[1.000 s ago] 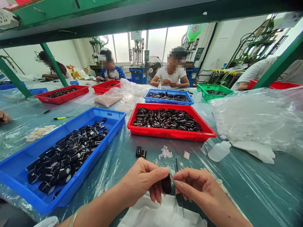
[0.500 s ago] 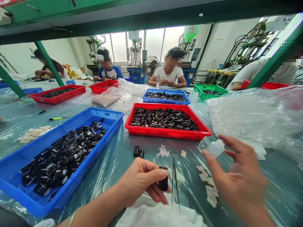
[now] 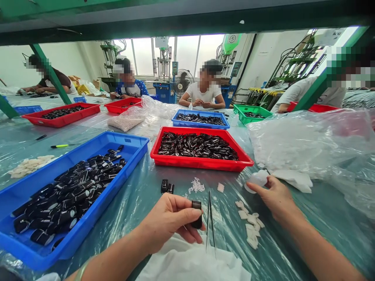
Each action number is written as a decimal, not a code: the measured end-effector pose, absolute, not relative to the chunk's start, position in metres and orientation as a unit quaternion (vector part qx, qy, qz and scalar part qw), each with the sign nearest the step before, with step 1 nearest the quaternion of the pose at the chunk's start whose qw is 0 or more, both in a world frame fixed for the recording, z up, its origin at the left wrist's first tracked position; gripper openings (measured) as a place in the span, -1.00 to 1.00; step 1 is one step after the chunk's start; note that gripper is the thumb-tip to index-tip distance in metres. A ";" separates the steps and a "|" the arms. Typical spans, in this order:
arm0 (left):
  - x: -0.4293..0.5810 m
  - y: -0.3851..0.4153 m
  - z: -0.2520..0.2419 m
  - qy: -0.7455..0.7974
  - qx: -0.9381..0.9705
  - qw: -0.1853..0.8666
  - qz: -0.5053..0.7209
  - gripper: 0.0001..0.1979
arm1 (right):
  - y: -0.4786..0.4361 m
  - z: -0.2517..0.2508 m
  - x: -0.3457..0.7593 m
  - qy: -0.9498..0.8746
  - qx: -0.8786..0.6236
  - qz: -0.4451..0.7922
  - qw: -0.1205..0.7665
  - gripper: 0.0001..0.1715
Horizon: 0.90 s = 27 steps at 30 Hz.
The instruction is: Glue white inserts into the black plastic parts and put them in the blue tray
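My left hand is closed, pinching a small glossy black piece upright between thumb and fingers. Close to its fingertips are metal tweezers, partly over a white cloth; they appear to lie there, not held. Farther right, my right hand has thumb and fingers around a small translucent white bottle, down at the table surface. Between the hands lie several off-white pads, with a single pad nearer the red tray. Two black pieces stand beyond my left hand, beside white scraps.
A blue tray of black pieces is at left, and a red tray of them ahead. Clear plastic sheeting is heaped at right. A green frame beam crosses overhead. Several people sit across the table.
My right hand has moved the bottle from the air down to the table. My left hand keeps its pinch on the black piece. The view has shifted slightly.
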<state>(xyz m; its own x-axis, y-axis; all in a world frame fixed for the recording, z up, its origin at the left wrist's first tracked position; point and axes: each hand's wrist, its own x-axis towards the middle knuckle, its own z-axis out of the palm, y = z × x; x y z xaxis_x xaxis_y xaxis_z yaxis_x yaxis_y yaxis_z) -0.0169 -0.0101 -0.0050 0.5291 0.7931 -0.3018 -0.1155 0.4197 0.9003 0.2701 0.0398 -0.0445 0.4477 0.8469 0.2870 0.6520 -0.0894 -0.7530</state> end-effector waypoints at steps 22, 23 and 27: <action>-0.014 -0.017 -0.009 0.302 0.453 0.807 0.229 -0.83 | -0.021 0.006 0.189 -0.822 -0.395 -0.173 0.373 -0.54; -0.015 -0.017 -0.009 0.301 0.453 0.808 0.225 -0.84 | -0.021 0.006 0.189 -0.823 -0.395 -0.178 0.368 -0.53; -0.015 -0.017 -0.008 0.300 0.461 0.808 0.211 -0.87 | -0.025 0.007 0.190 -0.830 -0.388 -0.205 0.346 -0.50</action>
<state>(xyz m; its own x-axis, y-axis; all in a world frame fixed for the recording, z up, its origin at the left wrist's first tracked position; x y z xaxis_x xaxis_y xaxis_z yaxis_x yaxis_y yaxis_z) -0.0152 -0.0173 -0.0075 0.7307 0.6183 -0.2895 -0.0649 0.4849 0.8721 0.1899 -0.0248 0.0071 -0.4604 0.5015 0.7325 0.7851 0.6151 0.0723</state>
